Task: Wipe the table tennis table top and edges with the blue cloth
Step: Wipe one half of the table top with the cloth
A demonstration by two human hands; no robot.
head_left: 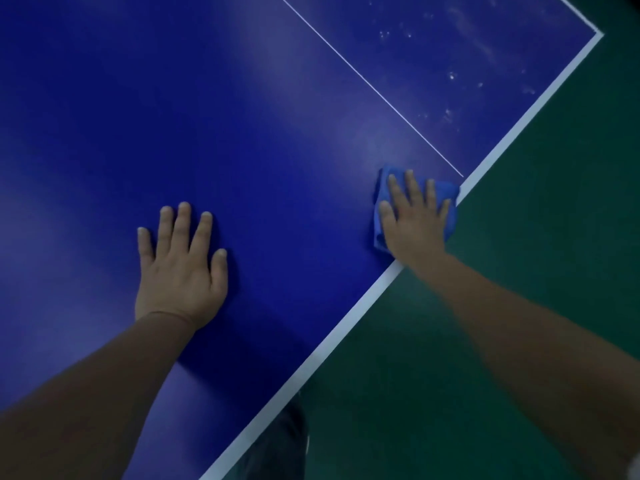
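You have one counter (277, 133) in front of you, a deep blue table tennis top, and one blue cloth (447, 188) on it. Both of your hands are in view, two in all, each showing five fingers.

Your left hand (180, 268) lies flat on the bare blue surface with its fingers straight and slightly spread, holding nothing. It sits well apart from the cloth, inward from the near edge.

Your right hand (414, 223) is spread flat on top of the cloth, fingers straight, pressing it down rather than curling round it. The cloth is bunched under the palm, right at the counter's near edge. It covers a stretch of the white border stripe (363, 306), and its right side pokes a little past the edge, over the green floor (519, 306).

Two white markings run across the top. One is the broad border stripe that follows the edge up to the far corner (599, 32) and turns there. The other is a thin line (370, 84) that crosses the surface and ends just beyond your right fingertips.

Past that thin line, a scatter of pale smudges (450, 77) marks the blue surface; they are too many and too blurred to count.

One dark shape (284, 441) shows below the edge at the bottom of the view; what it is cannot be told.
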